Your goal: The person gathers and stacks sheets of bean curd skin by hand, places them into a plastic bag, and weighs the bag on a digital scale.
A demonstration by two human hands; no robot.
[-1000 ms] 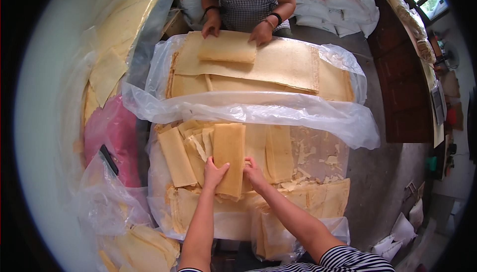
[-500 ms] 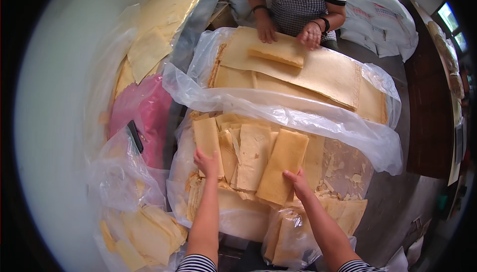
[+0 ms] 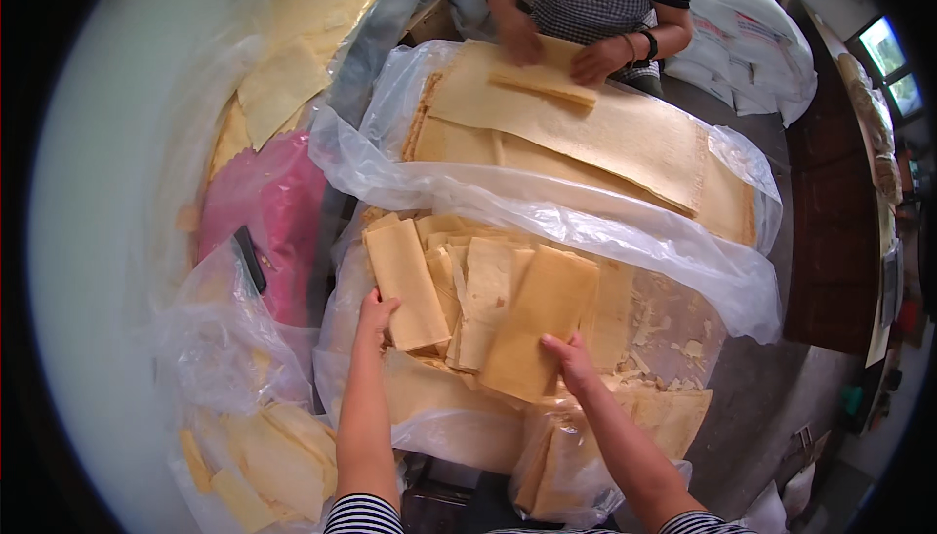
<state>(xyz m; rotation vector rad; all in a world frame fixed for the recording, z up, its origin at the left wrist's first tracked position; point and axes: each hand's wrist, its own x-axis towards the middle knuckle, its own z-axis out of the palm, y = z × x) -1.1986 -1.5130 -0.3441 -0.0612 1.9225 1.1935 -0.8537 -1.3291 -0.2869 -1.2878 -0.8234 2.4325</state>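
Note:
My left hand grips the left edge of a pale folded sheet, its thumb on top. The sheet looks like dried bean curd skin and leans over the pile. With its thumb on the lower right edge, my right hand holds a darker tan folded sheet. The fingers of both hands are partly hidden beneath the sheets. Between the two lies another pale folded sheet, with small brown spots, on a loose pile of similar pieces.
Across from me, a person's hands rest at a folded sheet on a wide stack. Clear plastic separates that stack from my pile. Broken flakes lie to the right. Bagged sheets stand near me; a pink bag is left.
The pale sheet in my left hand has turned, its lower end swinging right. My right hand and its sheet have shifted slightly left. The other person's hands have moved over their folded sheet.

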